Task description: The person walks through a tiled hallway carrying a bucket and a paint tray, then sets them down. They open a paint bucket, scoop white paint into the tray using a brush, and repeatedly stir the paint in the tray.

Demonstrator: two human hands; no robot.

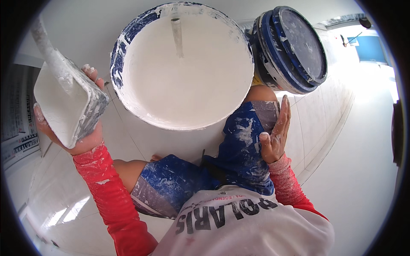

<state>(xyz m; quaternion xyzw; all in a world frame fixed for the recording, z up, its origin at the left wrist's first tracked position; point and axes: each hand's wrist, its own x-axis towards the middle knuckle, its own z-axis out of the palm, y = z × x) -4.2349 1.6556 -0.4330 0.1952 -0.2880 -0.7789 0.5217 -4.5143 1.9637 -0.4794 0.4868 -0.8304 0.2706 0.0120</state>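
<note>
My left hand is closed around a squarish tub with rounded corners, smeared white inside and out and tilted. A white-coated handle or stick rises from it; its lower end is covered in white. My right hand rests against my right knee, fingers stretched out and dusted white, holding nothing. Between and beyond my knees stands a big blue-rimmed bucket of smooth white paint or plaster. At its far side a stick-like piece dips into the white.
Right of the big bucket stands another bucket with a dark blue lid, touching or nearly touching it. Pale floor tiles lie under my legs. Printed sheets or packages are at the left edge. A bright opening with a blue panel shows far right.
</note>
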